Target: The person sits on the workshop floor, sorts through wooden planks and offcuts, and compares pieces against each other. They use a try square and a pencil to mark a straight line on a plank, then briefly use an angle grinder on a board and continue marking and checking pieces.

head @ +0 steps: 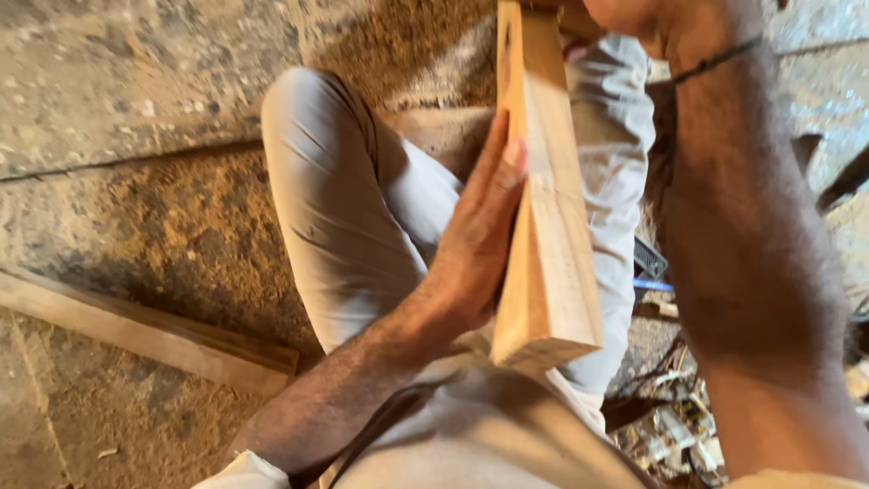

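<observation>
A pale wooden plank [543, 208] stands nearly upright between my knees, its cut end toward me. My left hand [475, 231] lies flat against the plank's left face, fingers together and pointing up, steadying it. My right forearm rises along the right side; my right hand [625, 18] is mostly cut off by the top edge, near the plank's upper part, and its grip cannot be made out. I sit with light grey trousers [353, 208] bent at the knee over a sawdust-covered floor.
A long wooden batten [145, 330] lies on the dusty stone floor at the lower left. Scraps, wires and a dark tool part [661, 272] are heaped at the lower right. A thin cord circles my right wrist [715, 62].
</observation>
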`<state>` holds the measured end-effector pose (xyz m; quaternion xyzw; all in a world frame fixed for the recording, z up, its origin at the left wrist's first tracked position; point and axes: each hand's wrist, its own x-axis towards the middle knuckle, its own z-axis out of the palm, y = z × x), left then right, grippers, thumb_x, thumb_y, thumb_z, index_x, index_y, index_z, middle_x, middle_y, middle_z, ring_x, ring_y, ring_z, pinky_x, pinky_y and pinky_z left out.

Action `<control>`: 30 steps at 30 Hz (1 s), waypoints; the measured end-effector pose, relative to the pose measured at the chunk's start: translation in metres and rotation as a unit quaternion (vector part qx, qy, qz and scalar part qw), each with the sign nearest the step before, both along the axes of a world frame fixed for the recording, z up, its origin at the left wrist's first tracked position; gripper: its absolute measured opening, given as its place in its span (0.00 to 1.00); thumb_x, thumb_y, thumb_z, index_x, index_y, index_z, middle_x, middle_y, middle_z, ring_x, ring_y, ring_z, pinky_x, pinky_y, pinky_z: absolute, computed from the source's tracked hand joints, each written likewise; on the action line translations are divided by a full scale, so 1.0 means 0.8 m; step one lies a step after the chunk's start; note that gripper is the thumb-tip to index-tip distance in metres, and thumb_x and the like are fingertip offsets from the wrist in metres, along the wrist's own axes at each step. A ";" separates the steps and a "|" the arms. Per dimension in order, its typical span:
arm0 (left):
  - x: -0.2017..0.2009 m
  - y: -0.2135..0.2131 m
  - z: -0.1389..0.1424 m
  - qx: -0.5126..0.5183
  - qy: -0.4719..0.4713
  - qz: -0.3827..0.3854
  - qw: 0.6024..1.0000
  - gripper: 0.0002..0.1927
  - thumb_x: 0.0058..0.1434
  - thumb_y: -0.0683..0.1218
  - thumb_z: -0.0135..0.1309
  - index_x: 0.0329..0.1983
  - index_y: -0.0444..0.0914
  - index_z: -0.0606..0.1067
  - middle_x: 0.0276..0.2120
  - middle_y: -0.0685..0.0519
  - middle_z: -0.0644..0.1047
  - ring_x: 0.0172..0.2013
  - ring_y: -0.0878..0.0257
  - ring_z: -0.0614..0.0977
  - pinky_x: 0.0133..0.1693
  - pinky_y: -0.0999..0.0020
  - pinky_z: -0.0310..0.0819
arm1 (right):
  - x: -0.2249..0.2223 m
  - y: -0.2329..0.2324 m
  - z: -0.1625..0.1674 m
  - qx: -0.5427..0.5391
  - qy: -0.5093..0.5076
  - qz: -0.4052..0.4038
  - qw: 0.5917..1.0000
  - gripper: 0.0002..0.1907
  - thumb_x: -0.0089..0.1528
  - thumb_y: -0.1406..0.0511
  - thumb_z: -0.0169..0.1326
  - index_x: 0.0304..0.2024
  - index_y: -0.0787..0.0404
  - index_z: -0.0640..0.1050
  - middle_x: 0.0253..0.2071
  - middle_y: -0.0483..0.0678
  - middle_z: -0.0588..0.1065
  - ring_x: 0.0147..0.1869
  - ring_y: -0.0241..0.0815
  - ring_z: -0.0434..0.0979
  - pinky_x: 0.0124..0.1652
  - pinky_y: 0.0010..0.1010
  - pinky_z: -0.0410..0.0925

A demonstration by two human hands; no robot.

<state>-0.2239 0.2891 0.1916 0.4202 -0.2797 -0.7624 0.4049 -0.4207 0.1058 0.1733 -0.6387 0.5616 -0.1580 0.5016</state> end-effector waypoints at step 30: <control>0.003 0.076 -0.122 -0.047 -0.023 0.018 0.998 0.51 0.63 0.58 0.55 0.81 0.36 0.44 0.76 0.43 0.58 0.72 0.56 0.62 0.69 0.64 0.56 | 0.031 0.101 -0.046 -0.174 0.133 0.086 0.972 0.21 0.73 0.58 0.51 0.68 0.52 0.76 0.44 0.49 0.67 0.48 0.39 0.67 0.49 0.34 0.67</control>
